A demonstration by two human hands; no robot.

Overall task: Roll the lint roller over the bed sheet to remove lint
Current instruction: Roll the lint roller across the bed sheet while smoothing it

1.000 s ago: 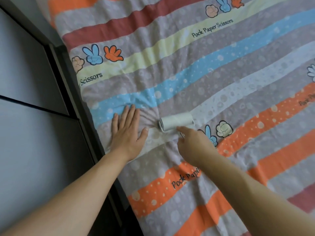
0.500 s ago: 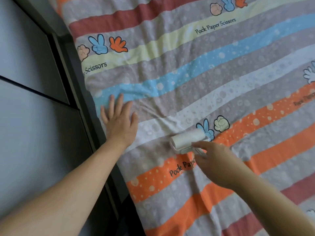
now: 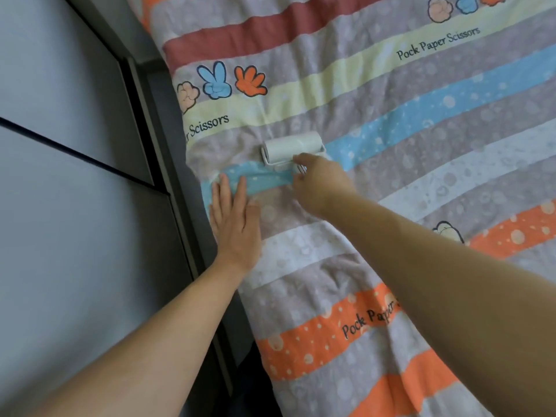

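Note:
A white lint roller [image 3: 291, 148] lies with its drum on the striped bed sheet [image 3: 391, 164], on a grey band just above a blue stripe. My right hand [image 3: 320, 188] grips the roller's handle from below, forefinger stretched toward the drum; the handle is mostly hidden under the hand. My left hand [image 3: 236, 219] presses flat on the sheet near the bed's left edge, fingers straight and together, a little below and left of the roller. The sheet bunches into wrinkles between the two hands.
A dark bed frame edge [image 3: 168, 145] runs diagonally along the sheet's left side. Beyond it stands a grey cabinet front [image 3: 66, 206] with dark seams. The sheet spreads wide to the right, printed with hand cartoons [image 3: 222, 81] and lettering.
My right hand has pushed the roller away from me, from the orange stripe up past the blue stripe. My left hand still lies flat near the bed's left edge.

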